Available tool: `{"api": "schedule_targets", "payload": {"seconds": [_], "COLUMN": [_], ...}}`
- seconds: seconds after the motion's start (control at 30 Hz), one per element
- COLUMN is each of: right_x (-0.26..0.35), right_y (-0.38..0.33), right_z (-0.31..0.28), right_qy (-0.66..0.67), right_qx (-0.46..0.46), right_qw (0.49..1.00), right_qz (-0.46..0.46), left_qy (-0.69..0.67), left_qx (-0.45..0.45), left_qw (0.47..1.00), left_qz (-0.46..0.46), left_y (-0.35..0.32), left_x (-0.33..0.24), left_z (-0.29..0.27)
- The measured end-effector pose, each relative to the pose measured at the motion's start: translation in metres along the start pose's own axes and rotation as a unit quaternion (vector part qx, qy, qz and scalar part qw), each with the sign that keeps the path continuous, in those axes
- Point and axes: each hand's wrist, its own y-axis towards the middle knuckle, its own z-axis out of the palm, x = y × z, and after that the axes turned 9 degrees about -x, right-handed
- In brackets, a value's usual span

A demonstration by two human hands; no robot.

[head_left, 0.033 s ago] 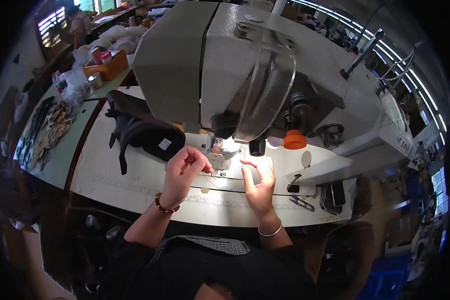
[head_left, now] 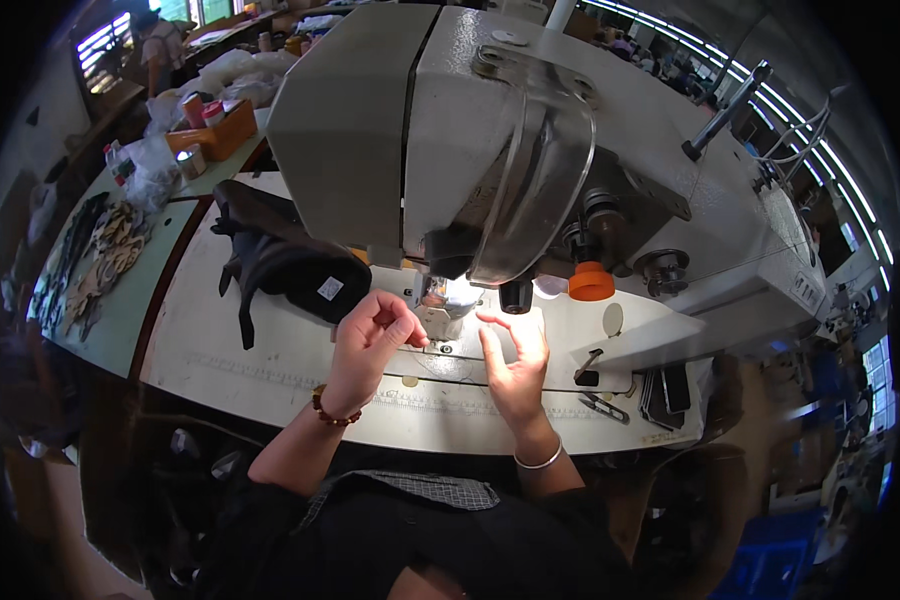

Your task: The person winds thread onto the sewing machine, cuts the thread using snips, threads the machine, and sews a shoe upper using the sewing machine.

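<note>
A large grey sewing machine (head_left: 355,130) stands before me, its lamp lighting the presser foot and needle area (head_left: 444,330). Just left of the needle is my left hand (head_left: 372,338), fingers curled and pinched together. Anything held in that pinch is too small to make out. My right hand (head_left: 516,362) hovers on the other side of the needle, thumb and forefinger apart, with nothing visible between them. Behind my left hand lies a black bag-like piece (head_left: 290,262) with straps and a small white label.
A printed ruler scale (head_left: 440,402) runs along the table's front. Thread snips (head_left: 604,408) and a dark phone-like slab (head_left: 676,388) lie at the right. Patterned fabric scraps (head_left: 110,255) and an orange box (head_left: 225,130) with thread spools occupy the left table. A person (head_left: 160,50) stands far left.
My right hand has shifted very slightly to the left. My left hand stays nearly in place.
</note>
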Motion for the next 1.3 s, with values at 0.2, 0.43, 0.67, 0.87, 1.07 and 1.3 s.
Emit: {"api": "schedule_targets", "payload": {"seconds": [0.2, 0.43, 0.67, 0.87, 1.07, 1.3], "right_x": [0.021, 0.018, -0.008, -0.001, -0.012, -0.036], "right_y": [0.026, 0.033, 0.036, 0.034, 0.029, 0.023], "right_z": [0.034, 0.05, 0.03, 0.036, 0.032, 0.04], "right_qy": [0.002, 0.071, -0.125, 0.207, -0.136, -0.073], "right_qx": [-0.016, -0.055, 0.058, 0.046, 0.048, 0.121], "right_qw": [1.0, 0.996, 0.972, 0.963, 0.972, 0.986], "right_qz": [-0.022, -0.022, -0.188, 0.169, -0.184, -0.094], "left_qy": [-0.056, -0.057, -0.058, -0.034, -0.047, -0.002], "left_qx": [0.005, 0.033, 0.019, -0.001, -0.024, -0.003], "left_qw": [0.995, 0.992, 0.993, 0.996, 0.994, 0.983], "left_qz": [-0.08, -0.109, -0.101, -0.087, -0.091, -0.183], "left_y": [-0.005, -0.013, -0.016, -0.015, -0.011, -0.005], "left_x": [0.006, 0.011, 0.012, 0.014, 0.015, 0.004], "left_z": [0.017, 0.025, 0.018, 0.011, 0.007, 0.01]}}
